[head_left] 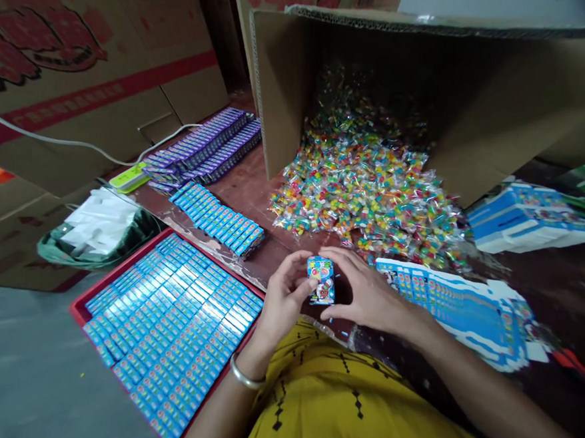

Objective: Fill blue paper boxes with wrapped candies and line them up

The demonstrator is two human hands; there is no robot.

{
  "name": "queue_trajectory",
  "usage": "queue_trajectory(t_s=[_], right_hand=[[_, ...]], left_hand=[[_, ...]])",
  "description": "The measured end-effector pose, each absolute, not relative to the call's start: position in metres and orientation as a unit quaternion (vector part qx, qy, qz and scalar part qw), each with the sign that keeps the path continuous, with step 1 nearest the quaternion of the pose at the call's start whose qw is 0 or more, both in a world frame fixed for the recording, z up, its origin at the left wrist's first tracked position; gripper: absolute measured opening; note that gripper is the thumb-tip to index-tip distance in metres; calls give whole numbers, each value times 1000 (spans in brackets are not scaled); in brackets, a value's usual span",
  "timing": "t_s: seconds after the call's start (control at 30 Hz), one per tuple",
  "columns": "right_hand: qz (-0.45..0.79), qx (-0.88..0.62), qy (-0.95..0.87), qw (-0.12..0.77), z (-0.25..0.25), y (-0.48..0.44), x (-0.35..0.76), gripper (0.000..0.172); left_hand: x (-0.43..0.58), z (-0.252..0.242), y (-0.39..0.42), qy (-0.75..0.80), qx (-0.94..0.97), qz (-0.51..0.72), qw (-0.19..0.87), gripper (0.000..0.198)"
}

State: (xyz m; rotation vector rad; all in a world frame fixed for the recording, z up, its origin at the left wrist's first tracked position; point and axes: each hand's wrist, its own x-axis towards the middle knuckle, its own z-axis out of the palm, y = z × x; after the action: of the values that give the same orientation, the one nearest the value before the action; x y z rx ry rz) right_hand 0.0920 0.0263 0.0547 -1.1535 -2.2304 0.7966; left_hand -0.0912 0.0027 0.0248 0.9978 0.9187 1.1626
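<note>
- And here's the small blue box (322, 290), on the near side of the pile of colourful packets (365, 194), a little left of its middle!
- Printed face up towards the wearer, long axis running away from the body, far end aimed towards the pile.
- Left hand (287, 303), on the near side of the pile: gripping the box, thumb flat across the printed face, fingers curled at its left side.
- Right hand (365, 290), closer to the pile's near edge: spread in a wide curve, thumb well apart from the fingers, fingertips right at the box's far end; contact there, I can't tell!
- Edges now: the table (249, 175) ends on the pile's near side, just short of the yellow garment (329, 390).
- Room? A narrow brown strip between box and pile; a wider one left of the pile, up to the row of blue boxes (217, 217).
- Tighter to the pile's near right, where flat blue cartons (459, 314) fan out beside the right forearm.
- Near left of the pile, the red tray (79, 314) sits packed with blue boxes.
</note>
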Motion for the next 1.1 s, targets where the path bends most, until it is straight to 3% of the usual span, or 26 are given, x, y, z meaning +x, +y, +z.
queue_trajectory(t_s=[0.03, 0.13, 0.27, 0.33, 0.4, 0.5, 0.63, 0.73, 0.9, 1.1], right_hand=[[266, -423, -832, 242, 52, 25, 91, 86], [212, -421, -846, 249, 42, 24, 88, 79], [185, -417, -849, 267, 28, 27, 81, 85], [191, -414, -851, 259, 24, 28, 80, 97], [200, -418, -852, 244, 23, 28, 83, 103], [204, -448, -838, 234, 23, 28, 97, 88], [202, -507, -798, 254, 20, 26, 127, 73], [185, -543, -767, 288, 19, 25, 156, 67], [93, -604, -738, 287, 23, 32, 208, 24], [32, -621, -769, 146, 13, 46, 227, 26]], left_hand=[[-91, 23, 4, 401, 427, 513, 628, 41], [-92, 19, 7, 430, 412, 514, 618, 48], [-102, 15, 7, 506, 458, 447, 578, 34], [-114, 14, 9, 568, 531, 409, 477, 30], [-128, 13, 13, 644, 604, 364, 295, 26], [-149, 11, 25, 705, 654, 273, 41, 22], [-167, 9, 44, 718, 661, 206, -75, 22], [-168, 10, 49, 719, 650, 226, -94, 24], [-124, 11, 36, 656, 697, 289, 19, 29], [-21, -1, 8, 483, 834, 224, 145, 51]])
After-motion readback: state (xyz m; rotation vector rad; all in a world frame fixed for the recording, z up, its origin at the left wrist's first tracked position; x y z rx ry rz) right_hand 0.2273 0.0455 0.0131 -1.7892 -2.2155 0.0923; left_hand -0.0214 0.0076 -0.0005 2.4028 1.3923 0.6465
